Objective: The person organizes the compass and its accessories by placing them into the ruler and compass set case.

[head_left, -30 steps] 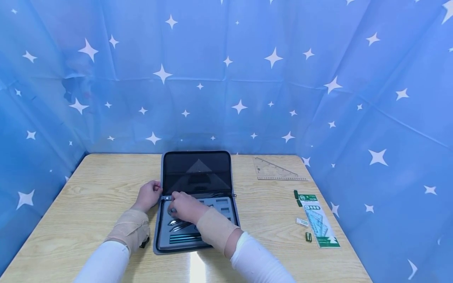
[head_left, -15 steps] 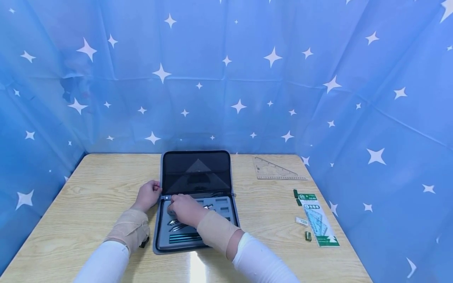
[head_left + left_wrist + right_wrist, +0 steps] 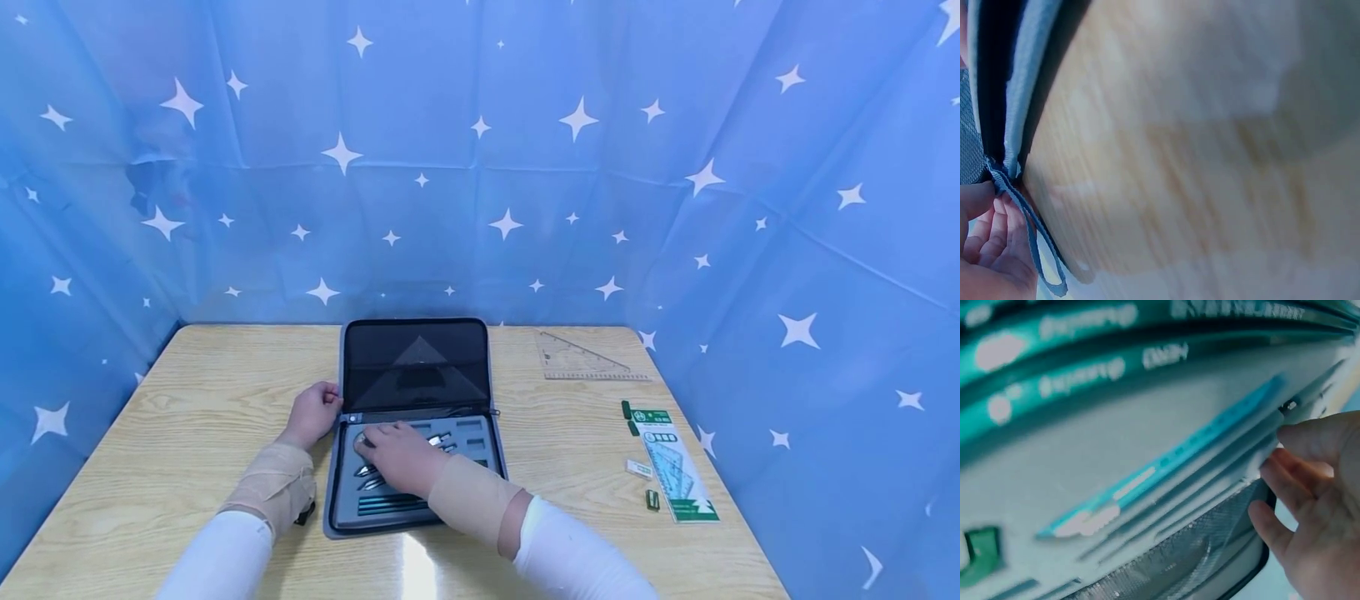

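Note:
A grey zip case [image 3: 327, 508] lies unfolded on the table, its foam tray [image 3: 347, 492] toward me and mesh-pocket lid [image 3: 375, 367] behind. My left hand [image 3: 313, 414] pinches the case's left side by the hinge, where a fabric loop [image 3: 1044, 256] hangs. My right hand [image 3: 405, 458] lies over the tray's upper left, fingers extended. Its fingertips touch a small round silvery piece [image 3: 360, 438]. Beneath that hand, metal compass parts [image 3: 366, 472] sit in the tray, partly hidden. Green pencils [image 3: 386, 504] fill the slots at the front. A clear triangle shows inside the mesh.
To the right on the wooden table [image 3: 570, 517] lie a clear set square [image 3: 581, 367], a green-and-white ruler packet [image 3: 675, 475], a white eraser [image 3: 639, 470] and a green sharpener [image 3: 652, 500]. Small dark green pieces [image 3: 627, 411] sit beside the packet. Blue star-printed curtains surround the table.
My right hand, which held the round piece upright over the tray, has lowered and flattened, its fingertips now on the piece at the upper left. The left hand stays put.

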Demonstrator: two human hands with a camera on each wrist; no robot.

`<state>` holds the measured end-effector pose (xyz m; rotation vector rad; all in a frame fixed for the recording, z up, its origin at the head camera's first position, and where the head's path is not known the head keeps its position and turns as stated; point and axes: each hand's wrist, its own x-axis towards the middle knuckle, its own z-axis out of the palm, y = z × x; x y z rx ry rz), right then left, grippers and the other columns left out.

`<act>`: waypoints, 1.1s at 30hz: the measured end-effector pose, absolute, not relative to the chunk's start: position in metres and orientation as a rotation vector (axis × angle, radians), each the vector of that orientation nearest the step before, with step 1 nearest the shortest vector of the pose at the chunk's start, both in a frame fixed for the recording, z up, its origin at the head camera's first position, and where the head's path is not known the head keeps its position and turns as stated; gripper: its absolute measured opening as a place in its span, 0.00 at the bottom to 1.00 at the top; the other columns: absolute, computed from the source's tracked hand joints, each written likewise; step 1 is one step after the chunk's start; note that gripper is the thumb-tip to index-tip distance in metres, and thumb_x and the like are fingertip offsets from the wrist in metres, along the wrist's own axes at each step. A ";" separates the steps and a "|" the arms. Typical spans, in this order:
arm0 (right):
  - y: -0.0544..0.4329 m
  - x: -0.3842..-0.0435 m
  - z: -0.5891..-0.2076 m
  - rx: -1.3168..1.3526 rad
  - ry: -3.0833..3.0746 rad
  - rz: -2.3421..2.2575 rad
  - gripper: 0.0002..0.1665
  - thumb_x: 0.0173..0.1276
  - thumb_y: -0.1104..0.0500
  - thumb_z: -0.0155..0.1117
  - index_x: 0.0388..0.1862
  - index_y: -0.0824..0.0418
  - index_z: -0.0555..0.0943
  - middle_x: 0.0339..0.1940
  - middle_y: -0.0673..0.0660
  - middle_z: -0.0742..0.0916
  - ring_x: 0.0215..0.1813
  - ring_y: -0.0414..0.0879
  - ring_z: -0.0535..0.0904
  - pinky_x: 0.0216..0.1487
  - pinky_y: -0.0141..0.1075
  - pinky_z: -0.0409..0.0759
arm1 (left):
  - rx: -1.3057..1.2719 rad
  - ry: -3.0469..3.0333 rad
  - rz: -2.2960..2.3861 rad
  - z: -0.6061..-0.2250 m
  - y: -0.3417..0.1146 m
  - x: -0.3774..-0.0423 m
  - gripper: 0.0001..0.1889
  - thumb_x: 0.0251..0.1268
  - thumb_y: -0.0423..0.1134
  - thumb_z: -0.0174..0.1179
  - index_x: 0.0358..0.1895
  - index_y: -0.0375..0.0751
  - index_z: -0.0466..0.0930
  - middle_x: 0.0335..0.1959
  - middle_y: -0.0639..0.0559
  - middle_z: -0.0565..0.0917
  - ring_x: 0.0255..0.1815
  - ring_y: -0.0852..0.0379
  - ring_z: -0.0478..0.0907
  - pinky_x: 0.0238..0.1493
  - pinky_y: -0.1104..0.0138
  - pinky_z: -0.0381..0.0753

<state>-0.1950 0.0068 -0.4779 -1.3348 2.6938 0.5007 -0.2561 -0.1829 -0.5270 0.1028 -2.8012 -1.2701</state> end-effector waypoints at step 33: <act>0.251 -0.198 -0.472 -0.571 3.036 -0.461 0.23 0.58 0.62 0.68 0.53 0.66 0.78 0.47 0.60 0.80 0.50 0.54 0.78 0.54 0.46 0.77 | 0.100 -2.781 -1.291 -0.528 -0.183 -0.257 0.10 0.61 0.28 0.53 0.43 0.24 0.75 0.33 0.37 0.81 0.37 0.46 0.78 0.38 0.66 0.75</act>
